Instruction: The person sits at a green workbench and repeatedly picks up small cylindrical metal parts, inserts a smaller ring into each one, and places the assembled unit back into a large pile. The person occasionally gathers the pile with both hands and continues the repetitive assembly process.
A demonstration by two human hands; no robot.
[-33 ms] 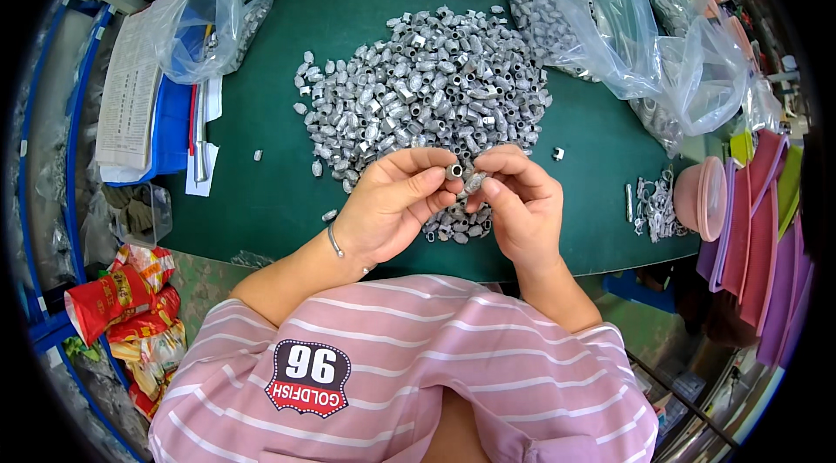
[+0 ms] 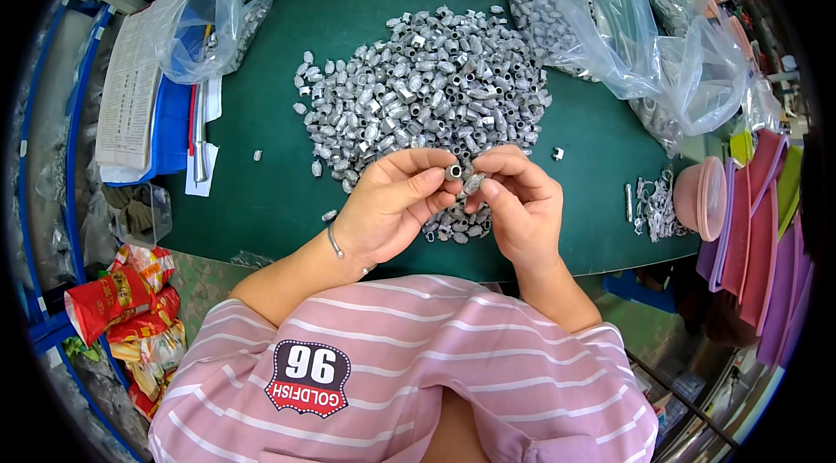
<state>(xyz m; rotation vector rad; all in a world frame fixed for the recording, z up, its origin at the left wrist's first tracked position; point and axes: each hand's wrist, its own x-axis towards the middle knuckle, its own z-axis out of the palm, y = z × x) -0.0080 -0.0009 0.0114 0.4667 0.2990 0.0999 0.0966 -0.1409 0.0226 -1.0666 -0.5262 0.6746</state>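
Observation:
Over the near edge of a big heap of small grey metal beads point(image 2: 435, 88), my two hands meet close together. My left hand point(image 2: 387, 202) pinches one hollow metal bead point(image 2: 453, 172) between thumb and forefinger, its round hole facing up. Just right of it, my right hand point(image 2: 524, 206) grips a rounded, patterned metal bead point(image 2: 473, 183) by thumb and fingertips. The two beads are side by side; whether they touch I cannot tell. More beads show beneath my hands, partly covered by the fingers.
On the green table point(image 2: 261, 210), clear plastic bags point(image 2: 557, 19) of metal parts stand at the far right. A pink tub point(image 2: 699, 199) sits by a small pile of silvery clasps point(image 2: 655, 209). At left lie a blue tray point(image 2: 171, 128) and printed paper point(image 2: 131, 88).

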